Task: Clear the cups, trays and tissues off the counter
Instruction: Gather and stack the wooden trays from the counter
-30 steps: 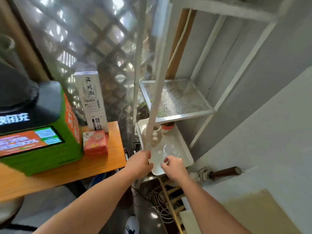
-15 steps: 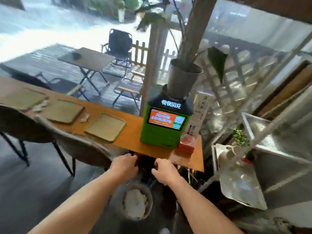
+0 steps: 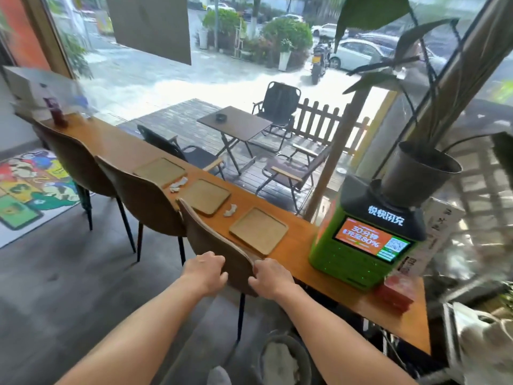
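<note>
Since the half-second-earlier view, the head has lifted and swung left, so the whole wooden counter (image 3: pixel 277 247) now shows, with the street beyond the window. From left to right along it: a dark red bottle (image 3: pixel 57 112), then three flat trays, the far tray (image 3: pixel 159 172), the middle tray (image 3: pixel 205 200) and the near tray (image 3: pixel 258 230), with one crumpled tissue (image 3: pixel 178 184) and a second tissue (image 3: pixel 230 211) between them. Next comes a green charging kiosk (image 3: pixel 361 255); its screen reads "30" and "80%". The left hand (image 3: pixel 205 269) and right hand (image 3: pixel 270 279) are both loosely curled and hold nothing, in front of the nearest chair (image 3: pixel 222 245); whether they touch it I cannot tell.
</note>
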A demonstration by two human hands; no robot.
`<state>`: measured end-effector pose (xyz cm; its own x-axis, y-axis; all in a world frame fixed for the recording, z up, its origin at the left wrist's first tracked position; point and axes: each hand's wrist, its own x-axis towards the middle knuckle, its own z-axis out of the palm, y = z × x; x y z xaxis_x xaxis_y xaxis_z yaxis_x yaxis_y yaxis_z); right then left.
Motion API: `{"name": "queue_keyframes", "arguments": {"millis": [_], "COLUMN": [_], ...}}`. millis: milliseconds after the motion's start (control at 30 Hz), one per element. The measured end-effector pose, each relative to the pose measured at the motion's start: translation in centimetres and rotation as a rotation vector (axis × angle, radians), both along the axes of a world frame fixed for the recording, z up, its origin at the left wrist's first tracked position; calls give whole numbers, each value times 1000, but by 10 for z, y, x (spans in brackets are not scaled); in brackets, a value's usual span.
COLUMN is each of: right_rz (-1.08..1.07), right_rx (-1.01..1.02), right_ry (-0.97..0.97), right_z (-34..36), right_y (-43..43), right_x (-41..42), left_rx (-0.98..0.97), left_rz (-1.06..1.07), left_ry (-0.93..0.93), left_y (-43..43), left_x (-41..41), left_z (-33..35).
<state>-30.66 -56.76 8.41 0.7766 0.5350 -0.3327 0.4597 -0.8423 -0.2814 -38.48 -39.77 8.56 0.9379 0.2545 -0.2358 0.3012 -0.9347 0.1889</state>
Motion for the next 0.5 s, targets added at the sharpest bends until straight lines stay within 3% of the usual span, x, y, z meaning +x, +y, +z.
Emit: {"name": "queue_keyframes", "arguments": {"millis": [267, 500], "right_rz": [-101, -194], "right_rx": [1, 21], "right_ry": [-10, 63], "right_z": [-10, -28], "right_y": [43, 109], "right_x": [61, 152], "left_rx": [-44, -5], "left_rz": [-81, -146], "left_ry": [-123, -49], "left_y": [40, 100], "left_x": [73, 179], "left_z": [4, -12]}}
